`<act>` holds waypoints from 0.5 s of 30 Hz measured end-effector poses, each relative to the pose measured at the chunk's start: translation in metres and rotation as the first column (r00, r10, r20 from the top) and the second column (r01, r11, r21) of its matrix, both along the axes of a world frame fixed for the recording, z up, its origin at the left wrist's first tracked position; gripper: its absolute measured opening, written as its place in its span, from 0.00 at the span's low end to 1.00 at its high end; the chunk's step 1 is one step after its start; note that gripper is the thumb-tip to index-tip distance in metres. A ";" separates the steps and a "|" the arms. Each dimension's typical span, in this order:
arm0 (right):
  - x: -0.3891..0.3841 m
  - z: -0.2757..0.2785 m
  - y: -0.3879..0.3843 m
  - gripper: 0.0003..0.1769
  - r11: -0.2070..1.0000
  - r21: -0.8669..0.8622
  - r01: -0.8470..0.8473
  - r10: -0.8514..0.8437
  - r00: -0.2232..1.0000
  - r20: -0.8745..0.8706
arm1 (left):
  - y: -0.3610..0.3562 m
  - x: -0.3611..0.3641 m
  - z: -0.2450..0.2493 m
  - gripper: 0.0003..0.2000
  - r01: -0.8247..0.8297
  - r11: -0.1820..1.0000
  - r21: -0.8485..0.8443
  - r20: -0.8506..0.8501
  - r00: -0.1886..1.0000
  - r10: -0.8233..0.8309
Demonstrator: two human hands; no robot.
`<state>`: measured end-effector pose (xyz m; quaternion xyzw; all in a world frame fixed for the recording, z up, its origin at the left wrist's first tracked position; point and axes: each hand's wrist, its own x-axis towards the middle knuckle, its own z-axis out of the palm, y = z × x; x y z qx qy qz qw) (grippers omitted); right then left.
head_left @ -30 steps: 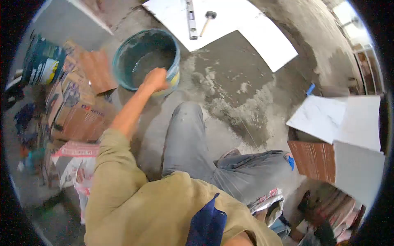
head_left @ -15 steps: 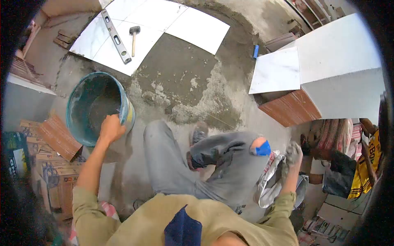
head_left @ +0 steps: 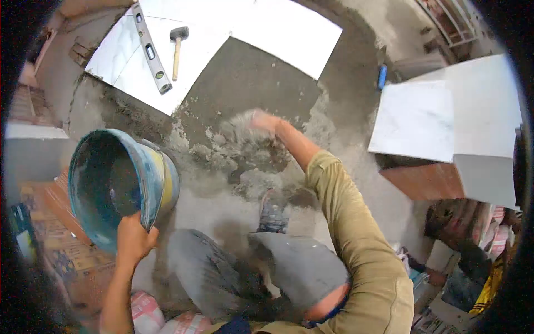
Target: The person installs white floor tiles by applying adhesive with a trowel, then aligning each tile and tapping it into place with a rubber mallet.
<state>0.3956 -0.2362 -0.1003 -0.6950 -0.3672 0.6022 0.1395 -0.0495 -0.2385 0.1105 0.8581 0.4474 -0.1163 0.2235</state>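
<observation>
My left hand (head_left: 135, 239) is closed over the near rim of a teal bucket (head_left: 92, 183), which is tipped so that its mouth faces up and towards me. Grey residue coats the inside. My right hand (head_left: 256, 122) is smeared by motion above the rough edge of the grey mortar bed (head_left: 250, 72); its fingers cannot be made out. Loose, crumbly mortar lies below it. Beyond the bed are white marbled tiles (head_left: 289, 28). On the left tiles rest a spirit level (head_left: 149, 51) and a rubber mallet (head_left: 177, 50).
A stack of white tiles (head_left: 414, 119) stands at the right, near a small blue object (head_left: 381, 77). Cardboard boxes (head_left: 78, 259) are at the left. Sacks (head_left: 147, 314) lie beside me. Part of another person in yellow (head_left: 486, 286) shows at the far right.
My right arm has swung from beside my knee forward over the mortar. The bucket is tipped more, with my left hand still on its rim. My view and legs have shifted.
</observation>
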 end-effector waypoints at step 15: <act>0.021 -0.045 0.003 0.08 0.680 0.065 0.731 -0.605 0.608 -0.515 | -0.003 0.006 0.001 0.10 -0.034 0.999 0.006 0.012 0.999 0.034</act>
